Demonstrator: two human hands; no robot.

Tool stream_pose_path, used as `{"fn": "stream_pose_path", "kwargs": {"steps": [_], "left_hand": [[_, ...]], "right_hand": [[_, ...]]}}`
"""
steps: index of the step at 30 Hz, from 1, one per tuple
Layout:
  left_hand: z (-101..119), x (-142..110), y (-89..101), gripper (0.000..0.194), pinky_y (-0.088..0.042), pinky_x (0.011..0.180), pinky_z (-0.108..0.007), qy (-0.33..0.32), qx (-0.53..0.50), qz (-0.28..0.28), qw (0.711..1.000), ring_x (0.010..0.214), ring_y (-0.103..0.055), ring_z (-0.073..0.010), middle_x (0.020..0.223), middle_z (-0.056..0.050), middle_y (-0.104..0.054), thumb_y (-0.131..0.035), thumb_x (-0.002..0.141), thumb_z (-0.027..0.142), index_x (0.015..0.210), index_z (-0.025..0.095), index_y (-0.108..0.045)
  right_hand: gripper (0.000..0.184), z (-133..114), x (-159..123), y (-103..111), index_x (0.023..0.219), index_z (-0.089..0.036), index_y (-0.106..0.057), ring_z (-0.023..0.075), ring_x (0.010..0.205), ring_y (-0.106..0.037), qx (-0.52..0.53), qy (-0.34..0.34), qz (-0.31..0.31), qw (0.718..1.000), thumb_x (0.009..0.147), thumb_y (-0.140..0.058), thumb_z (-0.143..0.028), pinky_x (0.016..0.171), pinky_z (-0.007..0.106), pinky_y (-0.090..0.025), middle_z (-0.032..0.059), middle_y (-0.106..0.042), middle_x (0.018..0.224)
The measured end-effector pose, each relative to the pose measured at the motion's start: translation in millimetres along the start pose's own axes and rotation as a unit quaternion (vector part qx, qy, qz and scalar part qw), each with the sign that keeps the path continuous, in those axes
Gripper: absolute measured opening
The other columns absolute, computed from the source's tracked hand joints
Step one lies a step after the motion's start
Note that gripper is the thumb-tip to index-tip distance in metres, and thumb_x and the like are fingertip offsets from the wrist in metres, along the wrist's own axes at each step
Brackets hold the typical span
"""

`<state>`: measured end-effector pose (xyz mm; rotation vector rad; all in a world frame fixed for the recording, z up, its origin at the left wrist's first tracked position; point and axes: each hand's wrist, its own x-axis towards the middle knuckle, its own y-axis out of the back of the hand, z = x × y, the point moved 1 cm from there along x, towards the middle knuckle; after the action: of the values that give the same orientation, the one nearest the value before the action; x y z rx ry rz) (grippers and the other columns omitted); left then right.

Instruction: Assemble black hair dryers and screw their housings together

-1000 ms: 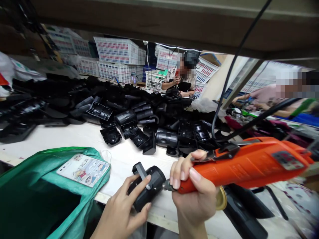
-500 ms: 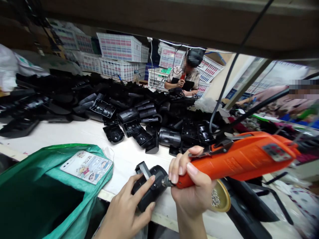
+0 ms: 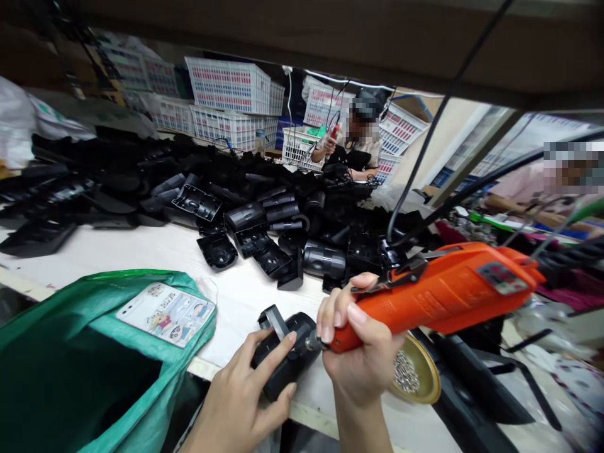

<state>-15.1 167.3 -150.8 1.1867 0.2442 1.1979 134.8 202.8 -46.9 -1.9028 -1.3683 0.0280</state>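
On the white tabletop near its front edge lies a black plastic housing with an upright strip at its left. My left hand holds it down, thumb at the near side and fingers across the top. An orange electric screwdriver is gripped in my right hand, fingers wrapped round its front end. It lies nearly level, its tip pointing left and meeting the housing beside my left fingertips. The exact contact point is too small to make out. Just behind my right wrist stands a brass-coloured bowl of small screws.
A heap of black plastic parts covers the back of the table. At the left a green bag hangs open, with a cartoon-covered phone on its edge. Long black parts lie at right. A co-worker sits opposite.
The screwdriver's rear end has swung slightly left and toward me, uncovering more of the screw bowl. My left hand and the housing stay put. The co-worker opposite has raised a red tool.
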Motion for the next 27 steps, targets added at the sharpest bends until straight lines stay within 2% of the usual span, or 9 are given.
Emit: {"fn": "stream_pose_path", "kwargs": {"steps": [11,15,18,20,22,25,27], "left_hand": [[4,4,2.7,0.061,-0.067,0.076,-0.033,-0.012,0.0,0.03,0.999,0.106,-0.074,-0.0266,0.124,-0.011,-0.057,-0.062,0.091,0.031,0.149,0.034,-0.046],[4,2,2.6,0.059,-0.067,0.075,-0.033,-0.01,0.006,0.029,1.0,0.105,-0.074,-0.0264,0.124,-0.011,-0.058,-0.061,0.092,0.033,0.149,0.034,-0.046],[4,-1,-0.5,0.06,-0.067,0.078,-0.034,-0.008,0.01,0.026,1.0,0.107,-0.073,-0.0266,0.127,-0.012,-0.056,-0.057,0.096,0.035,0.153,0.032,-0.04],[2,-5,-2.9,0.062,-0.066,0.082,-0.035,-0.015,0.008,0.036,0.999,0.113,-0.071,-0.0274,0.136,-0.014,-0.051,-0.054,0.099,0.036,0.157,0.031,-0.032],[1,-8,-4.3,0.06,-0.064,0.087,-0.036,-0.024,0.001,0.041,0.999,0.122,-0.067,-0.0284,0.15,-0.016,-0.039,-0.05,0.102,0.036,0.157,0.032,-0.028],[-2,-11,-4.0,0.053,-0.063,0.089,-0.035,-0.036,0.014,0.021,0.999,0.129,-0.063,-0.0302,0.161,-0.016,-0.022,-0.048,0.104,0.036,0.155,0.036,-0.032],[-3,-12,-2.9,0.053,-0.063,0.089,-0.035,-0.047,0.04,0.01,0.998,0.128,-0.064,-0.0307,0.16,-0.016,-0.023,-0.047,0.105,0.037,0.156,0.036,-0.034]], "right_hand": [[0.019,1,-5,0,0.099,-0.024,-0.065,0.0086,0.039,-0.049,-0.033,0.005,-0.013,0.999,0.081,-0.064,-0.017,0.043,0.02,-0.039,-0.0079,-0.055,0.058],[0.019,2,-6,-2,0.1,-0.023,-0.064,0.0089,0.04,-0.051,-0.033,0.013,-0.013,0.999,0.082,-0.064,-0.016,0.043,0.02,-0.041,-0.0079,-0.056,0.059],[0.018,0,-6,-2,0.099,-0.022,-0.064,0.0084,0.041,-0.051,-0.042,0.023,0.002,0.999,0.082,-0.064,-0.016,0.044,0.02,-0.04,-0.0081,-0.056,0.057],[0.018,-1,-6,-3,0.099,-0.021,-0.064,0.0082,0.041,-0.051,-0.051,0.033,0.018,0.998,0.082,-0.065,-0.016,0.044,0.02,-0.04,-0.0082,-0.055,0.057],[0.018,-1,-5,-3,0.098,-0.021,-0.065,0.0083,0.041,-0.051,-0.056,0.043,0.033,0.997,0.081,-0.066,-0.015,0.043,0.02,-0.04,-0.0081,-0.055,0.057],[0.018,0,-4,-4,0.099,-0.02,-0.066,0.0082,0.041,-0.052,-0.062,0.049,0.042,0.996,0.082,-0.066,-0.015,0.043,0.02,-0.041,-0.008,-0.056,0.057],[0.018,0,-3,-4,0.099,-0.02,-0.066,0.008,0.041,-0.052,-0.064,0.051,0.041,0.996,0.082,-0.067,-0.015,0.044,0.02,-0.042,-0.0078,-0.056,0.058]]}}
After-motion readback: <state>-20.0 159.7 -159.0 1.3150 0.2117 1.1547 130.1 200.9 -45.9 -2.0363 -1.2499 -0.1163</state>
